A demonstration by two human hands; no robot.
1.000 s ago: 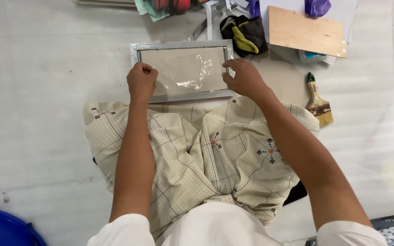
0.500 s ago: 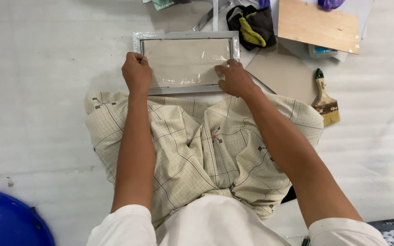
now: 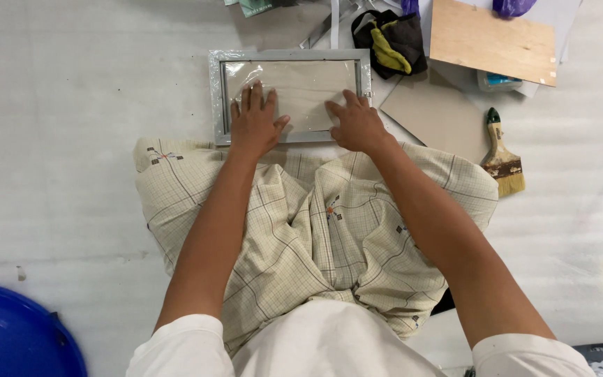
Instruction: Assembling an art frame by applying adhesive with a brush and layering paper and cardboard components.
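Seated on the pale floor (image 3: 57, 139), you press both hands flat, fingers spread, onto the clear film covering a silver picture frame (image 3: 289, 57) lying just ahead of your knees. Your left hand (image 3: 255, 124) rests on its lower left, your right hand (image 3: 357, 124) on its lower right, neither gripping. A paintbrush (image 3: 502, 159) lies to the right, near a plywood board (image 3: 491, 40) and a grey card (image 3: 435, 115).

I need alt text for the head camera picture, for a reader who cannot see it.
Seen from above, a seated person presses the left hand and right hand flat on the clear film inside a grey rectangular frame on the white floor. A paintbrush and plywood board lie to the right.
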